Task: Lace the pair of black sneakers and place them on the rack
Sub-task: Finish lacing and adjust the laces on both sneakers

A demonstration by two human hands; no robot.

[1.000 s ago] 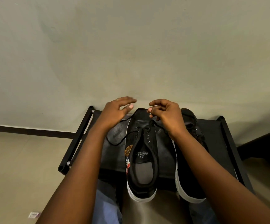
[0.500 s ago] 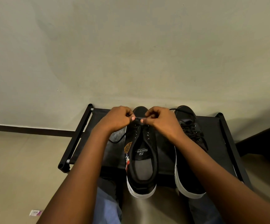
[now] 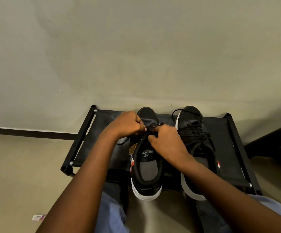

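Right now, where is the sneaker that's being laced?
In the head view it sits mid-frame on the black rack, left sneaker of the pair, beside the laced sneaker, with the left hand and right hand pinching its lace.

Dim warm light, soft shadows, wide-angle bowing

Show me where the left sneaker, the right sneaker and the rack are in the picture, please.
left sneaker (image 3: 147,163): head view, on its grey insole.
right sneaker (image 3: 193,122): head view, on its black toe area above the laces.
rack (image 3: 220,148): head view, on the bare black shelf fabric right of the shoes.
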